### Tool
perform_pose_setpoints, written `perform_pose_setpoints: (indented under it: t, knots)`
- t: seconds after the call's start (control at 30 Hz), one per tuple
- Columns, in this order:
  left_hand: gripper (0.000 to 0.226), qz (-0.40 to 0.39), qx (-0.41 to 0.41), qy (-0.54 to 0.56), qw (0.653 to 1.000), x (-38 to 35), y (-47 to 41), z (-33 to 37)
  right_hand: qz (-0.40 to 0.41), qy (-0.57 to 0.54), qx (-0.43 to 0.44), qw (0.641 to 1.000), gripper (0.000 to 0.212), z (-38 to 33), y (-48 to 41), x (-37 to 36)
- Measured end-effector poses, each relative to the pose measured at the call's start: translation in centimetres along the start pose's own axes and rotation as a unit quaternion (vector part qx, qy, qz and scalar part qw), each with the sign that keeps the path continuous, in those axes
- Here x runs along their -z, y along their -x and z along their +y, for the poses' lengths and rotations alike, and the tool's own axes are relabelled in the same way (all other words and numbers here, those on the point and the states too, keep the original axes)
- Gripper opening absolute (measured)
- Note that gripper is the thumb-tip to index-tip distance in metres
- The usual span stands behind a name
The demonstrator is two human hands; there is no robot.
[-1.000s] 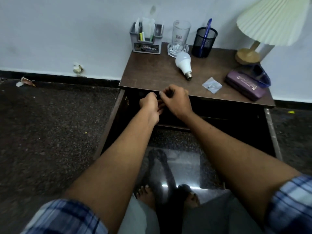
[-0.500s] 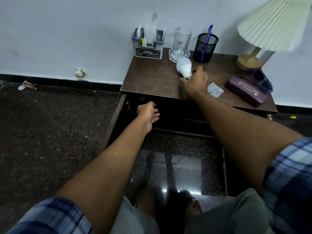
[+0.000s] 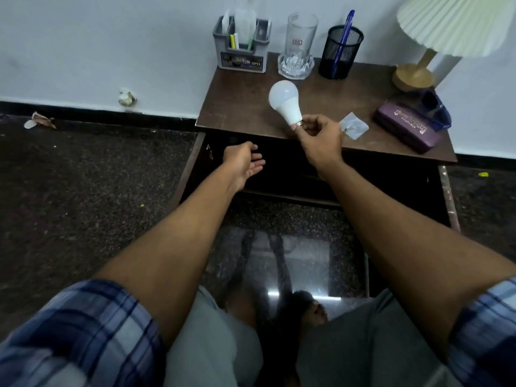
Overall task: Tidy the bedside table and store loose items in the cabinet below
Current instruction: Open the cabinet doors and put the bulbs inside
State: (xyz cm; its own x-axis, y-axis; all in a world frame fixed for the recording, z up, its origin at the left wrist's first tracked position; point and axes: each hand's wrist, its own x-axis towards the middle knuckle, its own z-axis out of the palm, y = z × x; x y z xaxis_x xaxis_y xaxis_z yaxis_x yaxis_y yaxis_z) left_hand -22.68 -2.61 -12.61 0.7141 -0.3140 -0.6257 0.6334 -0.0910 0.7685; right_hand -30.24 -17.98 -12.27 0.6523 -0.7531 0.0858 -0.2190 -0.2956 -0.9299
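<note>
one white bulb (image 3: pixel 284 103), frosted dome up, pinched at its metal base.

White bulb (image 3: pixel 284 103), brown table (image 3: pixel 245 107), purple case (image 3: pixel 406 128), blue-plaid sleeves (image 3: pixel 81 331)

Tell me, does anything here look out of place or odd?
Yes. Left of the table, a crumpled paper wad and a torn scrap lie on the floor like litter. On the tabletop, a loose clear packet lies beside the right hand, which pinches the bulb by its base.
</note>
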Motion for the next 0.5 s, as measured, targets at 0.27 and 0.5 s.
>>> perform_pose_setpoints:
  t: [0.27, 0.5]
  knots:
    - [0.021, 0.001, 0.05, -0.044, 0.998, 1.6, 1.4, -0.6, -0.125, -0.055, -0.046, 0.99, 0.016, 5.6, 6.8, -1.0]
    - [0.033, 0.005, 0.065, -0.037, 0.997, 0.9, 1.0, -0.9, -0.119, -0.036, -0.139, 0.982, 0.016, 9.7, 5.3, -3.6]
